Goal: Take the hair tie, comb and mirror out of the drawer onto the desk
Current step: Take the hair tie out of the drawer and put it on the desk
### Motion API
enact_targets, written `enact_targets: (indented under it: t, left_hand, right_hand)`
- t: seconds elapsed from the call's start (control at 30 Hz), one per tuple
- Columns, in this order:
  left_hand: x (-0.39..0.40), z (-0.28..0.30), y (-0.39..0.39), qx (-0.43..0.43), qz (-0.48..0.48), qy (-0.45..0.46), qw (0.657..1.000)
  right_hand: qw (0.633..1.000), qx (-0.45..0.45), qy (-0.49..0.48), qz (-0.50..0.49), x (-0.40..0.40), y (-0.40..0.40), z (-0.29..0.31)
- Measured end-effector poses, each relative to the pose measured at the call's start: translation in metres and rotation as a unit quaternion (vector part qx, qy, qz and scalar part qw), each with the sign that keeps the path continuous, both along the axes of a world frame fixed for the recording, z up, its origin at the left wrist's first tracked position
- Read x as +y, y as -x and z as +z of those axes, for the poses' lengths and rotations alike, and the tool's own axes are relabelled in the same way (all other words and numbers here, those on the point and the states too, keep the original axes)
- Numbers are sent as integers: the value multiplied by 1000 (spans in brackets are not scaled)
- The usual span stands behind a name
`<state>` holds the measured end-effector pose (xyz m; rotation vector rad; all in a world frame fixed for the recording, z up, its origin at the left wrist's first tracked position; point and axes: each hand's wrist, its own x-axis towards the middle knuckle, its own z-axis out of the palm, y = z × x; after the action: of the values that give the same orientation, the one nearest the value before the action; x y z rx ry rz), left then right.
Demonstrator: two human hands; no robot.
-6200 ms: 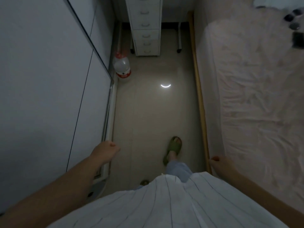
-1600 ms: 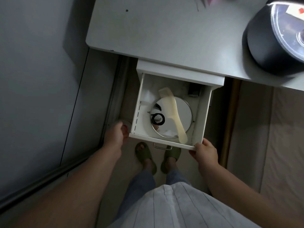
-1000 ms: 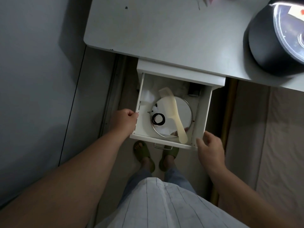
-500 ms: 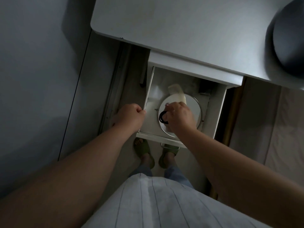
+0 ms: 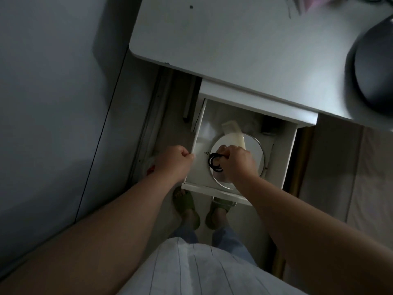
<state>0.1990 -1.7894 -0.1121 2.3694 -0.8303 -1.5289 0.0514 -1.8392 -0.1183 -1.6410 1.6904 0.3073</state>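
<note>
Fingers (image 5: 222, 151) of the right hand (image 5: 238, 162) are pinching the black hair tie (image 5: 214, 165) over the mirror (image 5: 255, 154) at frame centre; left hand (image 5: 176, 160) is gripping the drawer (image 5: 282, 158) wall. Lifting straight up should be avoiding the comb (image 5: 232, 133), then placing on the tabletop (image 5: 234, 43).

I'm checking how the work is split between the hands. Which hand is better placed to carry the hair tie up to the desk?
The right hand: it already pinches the black hair tie over the mirror. The left hand is closed on the drawer's left wall, steadying it.
</note>
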Motion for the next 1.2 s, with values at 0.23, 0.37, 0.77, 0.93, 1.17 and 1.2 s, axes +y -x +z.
enact_targets:
  t: [0.23, 0.37, 0.77, 0.93, 1.17, 1.2]
  left_hand:
    - [-16, 11, -5, 21, -45, -8, 999]
    - [-35, 19, -5, 39, -10, 14, 999]
    - [-39, 7, -2, 23, 34, 22, 999]
    - [-38, 5, -2, 20, 46, 26, 998]
    - [-35, 8, 0, 34, 39, 32, 998]
    - [-35, 9, 1, 37, 32, 35, 998]
  right_hand:
    - [982, -126, 107, -92, -70, -28, 67]
    - [973, -124, 166, -105, -130, -53, 93]
    - [981, -75, 152, -97, -199, -90, 75]
    - [984, -77, 138, -86, -198, -91, 76]
    - [965, -141, 161, -155, -134, -38, 79]
    - [966, -142, 145, -160, -114, -24, 76]
